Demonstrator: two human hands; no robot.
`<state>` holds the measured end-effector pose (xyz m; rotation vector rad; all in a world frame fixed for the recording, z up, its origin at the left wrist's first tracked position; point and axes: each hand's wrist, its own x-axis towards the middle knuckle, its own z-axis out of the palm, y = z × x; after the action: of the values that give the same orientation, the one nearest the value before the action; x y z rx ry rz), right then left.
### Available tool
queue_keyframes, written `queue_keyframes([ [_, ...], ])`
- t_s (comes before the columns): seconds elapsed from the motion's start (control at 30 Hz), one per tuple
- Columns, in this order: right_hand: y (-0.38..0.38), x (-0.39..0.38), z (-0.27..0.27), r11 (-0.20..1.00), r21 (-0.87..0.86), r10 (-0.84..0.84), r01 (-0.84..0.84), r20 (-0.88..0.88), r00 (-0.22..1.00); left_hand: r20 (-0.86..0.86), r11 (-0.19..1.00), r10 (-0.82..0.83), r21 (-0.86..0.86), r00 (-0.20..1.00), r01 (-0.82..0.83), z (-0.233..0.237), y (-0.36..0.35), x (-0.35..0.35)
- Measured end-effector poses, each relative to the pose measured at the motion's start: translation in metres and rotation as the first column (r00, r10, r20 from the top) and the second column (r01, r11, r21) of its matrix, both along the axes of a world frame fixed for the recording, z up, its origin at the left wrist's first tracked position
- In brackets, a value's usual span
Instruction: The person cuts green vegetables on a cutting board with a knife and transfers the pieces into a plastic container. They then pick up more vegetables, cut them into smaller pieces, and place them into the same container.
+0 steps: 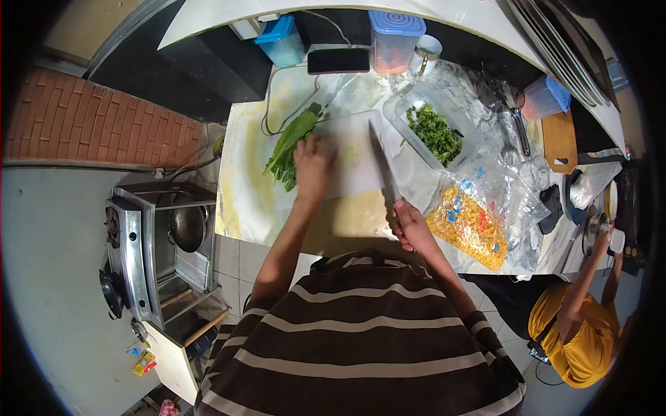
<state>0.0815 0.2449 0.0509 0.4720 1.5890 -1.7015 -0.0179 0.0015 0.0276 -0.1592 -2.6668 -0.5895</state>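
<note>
My right hand (pixel 411 226) is wrapped round the handle of a kitchen knife (pixel 386 161), its blade pointing away from me over the right side of a white cutting board (pixel 357 149). My left hand (pixel 316 165) is at the board's left edge, its fingers smeared by motion. Beside it lies a bunch of leafy greens (pixel 288 154), overlapped by the fingers; whether they grip a leaf I cannot tell. Right of the knife, chopped greens (pixel 435 134) fill part of a clear plastic container (pixel 409 142).
A clear bag of yellow corn-like pieces (pixel 472 229) lies at the front right. Along the back are a phone (pixel 338 61), a blue-lidded container (pixel 397 45) and a cup (pixel 427 52). A person in a yellow shirt (pixel 576 333) works at far right. A stove (pixel 126 243) stands left.
</note>
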Motion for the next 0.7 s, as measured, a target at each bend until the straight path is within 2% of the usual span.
queue_keyframes([
  [0.07, 0.003, 0.010, 0.003, 0.988, -0.019, -0.151, 0.150, -0.223, 0.963, 0.065, 0.984, -0.120, 0.138, 0.991, 0.110, -0.023, 0.026, -0.010],
  [0.1, 0.005, 0.014, 0.010, 0.988, -0.018, -0.153, 0.152, -0.221, 0.963, 0.115, 0.961, -0.176, 0.235, 0.978, 0.146, -0.037, 0.042, -0.015],
  [0.2, 0.018, 0.027, 0.026, 0.975, -0.037, -0.223, 0.221, -0.267, 0.938, 0.026, 0.962, -0.216, 0.178, 0.976, 0.208, -0.027, 0.095, -0.023],
  [0.27, 0.027, 0.035, 0.030, 0.965, 0.017, -0.234, 0.260, -0.383, 0.893, 0.035, 0.977, -0.182, 0.116, 0.983, 0.177, -0.032, 0.122, -0.031],
  [0.3, 0.031, 0.038, 0.038, 0.958, -0.014, -0.276, 0.286, -0.308, 0.911, 0.043, 0.990, -0.138, 0.049, 0.990, 0.136, -0.037, 0.130, -0.035],
  [0.4, 0.039, 0.044, 0.040, 0.925, -0.053, -0.377, 0.377, -0.274, 0.885, 0.015, 0.990, -0.144, -0.002, 0.990, 0.144, -0.047, 0.139, -0.046],
  [0.53, 0.039, 0.047, 0.042, 0.910, -0.078, -0.411, 0.407, -0.295, 0.862, 0.034, 0.979, -0.203, 0.017, 0.979, 0.202, -0.041, 0.131, -0.044],
  [0.6, 0.039, 0.048, 0.040, 0.916, -0.060, -0.395, 0.397, -0.320, 0.861, 0.049, 0.963, -0.177, 0.214, 0.983, 0.163, -0.029, 0.123, -0.041],
  [0.63, 0.040, 0.048, 0.039, 0.914, -0.061, -0.398, 0.400, -0.316, 0.861, 0.052, 0.963, -0.180, 0.213, 0.982, 0.165, -0.015, 0.121, -0.041],
  [0.7, 0.041, 0.048, 0.037, 0.928, -0.091, -0.370, 0.361, -0.336, 0.866, -0.040, 0.884, -0.217, 0.417, 0.975, 0.214, 0.016, 0.120, -0.043],
])
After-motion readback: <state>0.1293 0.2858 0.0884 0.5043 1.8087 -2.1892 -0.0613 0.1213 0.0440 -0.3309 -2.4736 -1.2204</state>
